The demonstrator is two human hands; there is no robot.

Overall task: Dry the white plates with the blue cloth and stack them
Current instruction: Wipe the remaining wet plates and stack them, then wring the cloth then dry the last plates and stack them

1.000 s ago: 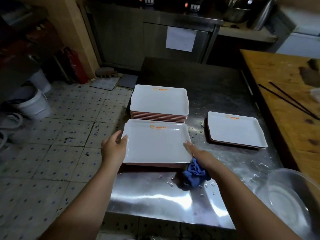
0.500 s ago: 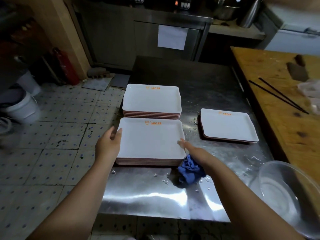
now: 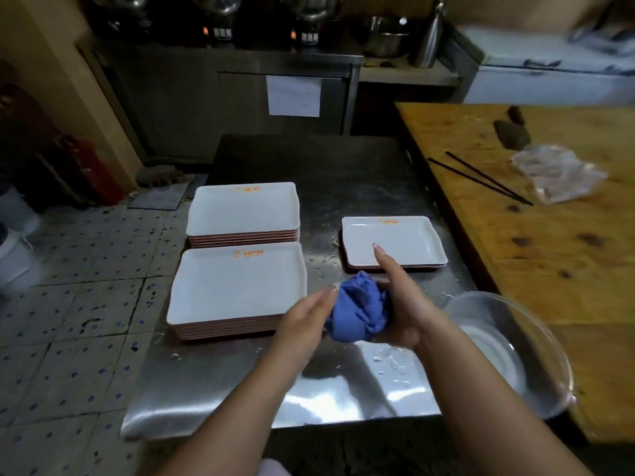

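Two stacks of white rectangular plates sit at the left of the steel table [image 3: 343,400]: a near stack [image 3: 237,286] and a far stack [image 3: 244,209]. A short pile of white plates [image 3: 402,238] lies to the right. The bunched blue cloth [image 3: 359,309] is lifted between both hands above the table. My right hand [image 3: 400,304] cups and grips the cloth from the right, its index finger pointing toward the right pile. My left hand [image 3: 304,316] touches the cloth's left side with fingers fairly straight.
A clear bowl [image 3: 512,352] stands at the table's near right corner. A wooden table [image 3: 567,269] on the right carries black chopsticks [image 3: 481,178] and a crumpled plastic bag [image 3: 556,171]. Water drops dot the steel. Tiled floor and white buckets [image 3: 13,242] lie left.
Both hands left the near stack's edges. My right hand lifted the blue cloth off the table, and my left hand came across to meet it.
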